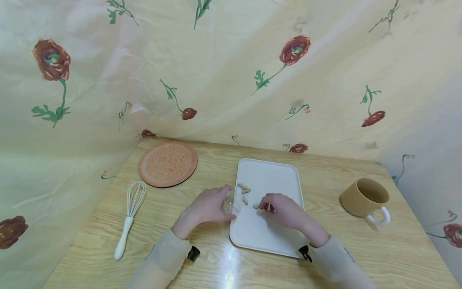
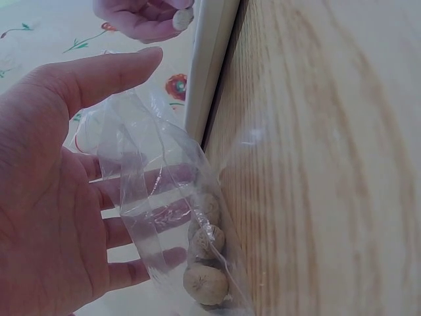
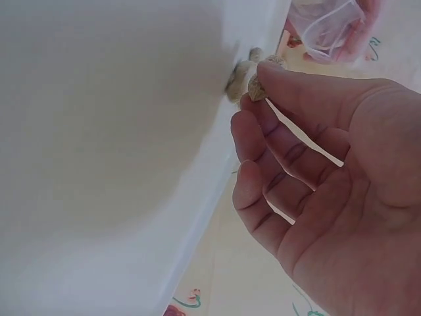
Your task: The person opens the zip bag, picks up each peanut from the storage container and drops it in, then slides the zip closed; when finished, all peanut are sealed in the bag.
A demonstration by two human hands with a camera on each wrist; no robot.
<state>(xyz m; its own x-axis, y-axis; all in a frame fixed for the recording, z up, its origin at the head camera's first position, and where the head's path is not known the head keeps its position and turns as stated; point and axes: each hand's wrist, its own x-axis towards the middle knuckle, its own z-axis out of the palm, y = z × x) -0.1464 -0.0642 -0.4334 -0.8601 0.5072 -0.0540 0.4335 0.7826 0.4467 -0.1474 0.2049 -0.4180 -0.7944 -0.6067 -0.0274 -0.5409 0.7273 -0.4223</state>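
Note:
My left hand (image 1: pixel 211 204) is cupped about a clear plastic bag (image 2: pixel 154 178) at the tray's left edge, thumb on the near side, fingers on the far side. Several peanuts in their shells (image 2: pixel 206 284) lie low inside it. Over the white tray (image 1: pixel 267 172), my right hand (image 1: pixel 285 212) pinches one peanut (image 3: pixel 258 87) between thumb and fingertips. Beyond those fingertips, another peanut (image 1: pixel 256 206) rests on the tray. A few more peanuts (image 1: pixel 245 199) are scattered along the tray's left side, near the bag.
A white-handled whisk (image 1: pixel 124 237) lies on the wooden table at the left, below a round orange mat (image 1: pixel 167 163). To the right of the tray stands a tan mug (image 1: pixel 355 200) with a white handle. Flowered cloth (image 1: pixel 223 80) hangs behind the table.

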